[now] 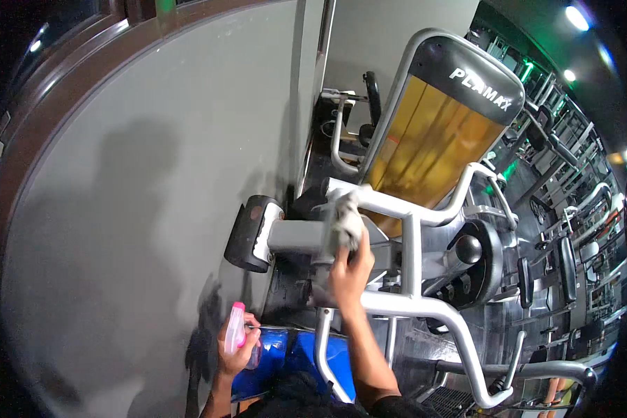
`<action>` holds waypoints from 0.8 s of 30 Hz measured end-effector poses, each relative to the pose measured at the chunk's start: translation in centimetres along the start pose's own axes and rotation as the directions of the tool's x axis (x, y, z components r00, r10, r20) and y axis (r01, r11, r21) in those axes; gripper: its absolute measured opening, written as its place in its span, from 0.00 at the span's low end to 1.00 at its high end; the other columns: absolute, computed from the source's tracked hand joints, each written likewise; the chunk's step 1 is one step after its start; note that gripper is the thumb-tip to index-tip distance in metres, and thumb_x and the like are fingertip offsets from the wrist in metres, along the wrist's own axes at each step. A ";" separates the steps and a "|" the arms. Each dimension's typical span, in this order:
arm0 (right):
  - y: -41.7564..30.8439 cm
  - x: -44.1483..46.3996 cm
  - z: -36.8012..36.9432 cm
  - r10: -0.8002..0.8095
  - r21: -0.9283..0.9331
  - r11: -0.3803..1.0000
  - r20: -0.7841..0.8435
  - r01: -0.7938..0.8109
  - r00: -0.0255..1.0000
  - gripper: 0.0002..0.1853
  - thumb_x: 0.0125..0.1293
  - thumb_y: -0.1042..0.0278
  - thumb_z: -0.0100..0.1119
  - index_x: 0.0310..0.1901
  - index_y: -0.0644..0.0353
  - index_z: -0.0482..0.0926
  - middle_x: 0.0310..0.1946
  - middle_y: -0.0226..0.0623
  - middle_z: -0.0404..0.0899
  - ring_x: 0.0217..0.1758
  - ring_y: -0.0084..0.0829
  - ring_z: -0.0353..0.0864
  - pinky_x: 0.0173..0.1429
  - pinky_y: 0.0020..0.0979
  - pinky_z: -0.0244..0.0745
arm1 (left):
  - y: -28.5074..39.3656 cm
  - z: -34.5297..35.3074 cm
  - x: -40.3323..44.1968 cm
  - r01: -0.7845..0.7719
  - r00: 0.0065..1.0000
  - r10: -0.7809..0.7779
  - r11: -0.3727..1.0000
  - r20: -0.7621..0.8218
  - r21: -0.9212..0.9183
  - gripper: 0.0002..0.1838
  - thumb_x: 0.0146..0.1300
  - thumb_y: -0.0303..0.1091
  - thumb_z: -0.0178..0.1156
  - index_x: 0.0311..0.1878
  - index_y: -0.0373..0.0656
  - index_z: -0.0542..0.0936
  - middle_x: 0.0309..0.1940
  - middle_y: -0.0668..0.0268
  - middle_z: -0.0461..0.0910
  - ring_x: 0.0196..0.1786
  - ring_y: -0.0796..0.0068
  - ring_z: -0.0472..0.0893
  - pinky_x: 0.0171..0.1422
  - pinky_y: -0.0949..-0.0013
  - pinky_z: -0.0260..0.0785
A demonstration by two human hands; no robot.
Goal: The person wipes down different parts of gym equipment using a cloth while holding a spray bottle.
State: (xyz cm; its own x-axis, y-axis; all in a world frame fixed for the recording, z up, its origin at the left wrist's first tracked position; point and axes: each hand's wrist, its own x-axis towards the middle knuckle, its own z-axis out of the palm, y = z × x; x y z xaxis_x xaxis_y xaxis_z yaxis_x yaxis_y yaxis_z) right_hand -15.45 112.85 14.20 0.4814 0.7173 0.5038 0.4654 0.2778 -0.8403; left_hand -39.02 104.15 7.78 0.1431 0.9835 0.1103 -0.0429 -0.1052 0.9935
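Observation:
My left hand [238, 346] is wrapped round a spray bottle [235, 329] with a pink nozzle, low in the view above a blue padded seat [275, 355]. My right hand [351, 274] grips a pale, crumpled cloth [348, 221] and holds it against the grey metal frame [390, 203] of a gym machine, near the frame's upper left end. The cloth is slightly blurred. A black roller pad [255, 233] on a grey arm sits to the left of the cloth.
A weight stack housing [435, 132] with a yellow panel stands behind the frame. Bent metal bars [460, 331] extend right of my right arm. A grey wall [111, 230] rises at the left. More gym machines [568, 268] fill the right side.

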 end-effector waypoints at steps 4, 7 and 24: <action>1.0 3.3 -2.2 -0.105 -0.448 0.855 0.347 0.263 0.932 0.28 0.51 0.87 0.47 0.57 0.57 0.72 0.53 0.51 0.75 0.55 0.49 0.74 0.58 0.41 0.71 | 0.5 1.6 0.2 0.039 0.998 -0.036 0.997 0.046 -0.064 0.16 0.58 0.20 0.59 0.50 0.37 0.71 0.35 0.64 0.77 0.27 0.81 0.76 0.32 0.76 0.70; 0.7 2.2 -3.9 0.060 -0.398 0.901 0.512 0.175 0.857 0.29 0.49 0.88 0.47 0.55 0.54 0.74 0.53 0.50 0.75 0.56 0.51 0.72 0.58 0.43 0.71 | 0.3 2.2 0.3 0.032 0.987 -0.037 0.999 0.156 0.034 0.18 0.56 0.20 0.61 0.50 0.38 0.72 0.37 0.64 0.78 0.27 0.81 0.77 0.33 0.77 0.71; 2.8 1.6 -2.9 -0.168 -0.299 0.899 0.443 0.321 0.881 0.24 0.51 0.86 0.49 0.51 0.56 0.76 0.50 0.49 0.77 0.57 0.48 0.74 0.59 0.43 0.71 | 2.7 6.5 0.9 0.122 0.943 -0.108 0.992 0.314 -0.024 0.19 0.58 0.21 0.62 0.53 0.39 0.71 0.39 0.66 0.76 0.31 0.82 0.77 0.33 0.77 0.72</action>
State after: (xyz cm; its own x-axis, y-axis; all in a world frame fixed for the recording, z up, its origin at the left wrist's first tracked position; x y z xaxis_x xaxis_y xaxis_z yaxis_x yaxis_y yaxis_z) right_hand -11.21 112.86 13.22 0.0172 0.8681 0.4961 0.7946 0.2893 -0.5338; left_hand -32.60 103.76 10.72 0.4497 0.8932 0.0051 -0.0491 0.0190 0.9986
